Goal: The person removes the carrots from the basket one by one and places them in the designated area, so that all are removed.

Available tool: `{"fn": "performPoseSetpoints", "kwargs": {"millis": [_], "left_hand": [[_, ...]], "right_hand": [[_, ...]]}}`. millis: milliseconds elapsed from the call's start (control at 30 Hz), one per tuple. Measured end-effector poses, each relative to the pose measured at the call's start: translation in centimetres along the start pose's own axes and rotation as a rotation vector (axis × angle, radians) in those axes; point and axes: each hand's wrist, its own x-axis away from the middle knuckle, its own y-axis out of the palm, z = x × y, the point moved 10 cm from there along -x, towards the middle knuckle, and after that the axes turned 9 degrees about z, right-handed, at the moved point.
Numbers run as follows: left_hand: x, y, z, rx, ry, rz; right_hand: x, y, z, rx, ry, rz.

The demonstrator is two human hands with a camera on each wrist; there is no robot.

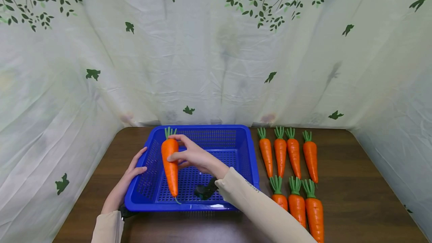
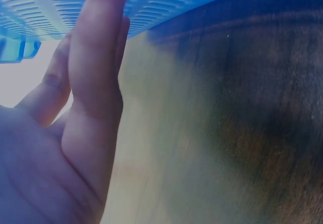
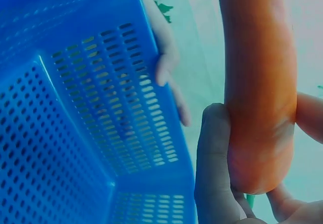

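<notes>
My right hand pinches an orange carrot with green stalks between thumb and fingers. The carrot is above the left part of a blue plastic basket, stalks toward the far side and thin tip toward me. In the right wrist view, the thick end of the carrot sits between the fingertips. My left hand rests at the basket's left rim, thumb and fingers extended. The left wrist view has its straight thumb up against the slotted outer wall.
Right of the basket, several carrots lie side by side in a back row. Closer to me is a row of 3 more carrots, partly covered by my right sleeve. A patterned white curtain hangs behind the brown table.
</notes>
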Motion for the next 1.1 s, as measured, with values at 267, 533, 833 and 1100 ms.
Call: {"fn": "performPoseSetpoints", "kwargs": {"millis": [267,533,833,1100], "left_hand": [[0.0,0.1,0.0,0.008,-0.004,-0.009],[-0.2,-0.4,0.1,-0.026,0.045,0.02],[-0.3,-0.4,0.2,-0.02,0.08,0.017],[-0.3,-0.3,0.1,-0.021,0.052,0.017]], "right_hand": [[2.2,-2.6,-1.4,0.01,-0.029,-0.014],[3.7,-4.4,-1.9,0.003,-0.047,-0.019],[4.9,-5.7,-1.9,0.013,-0.063,-0.01],[6.3,-7.2,-2.1,0.014,-0.071,0.011]]}}
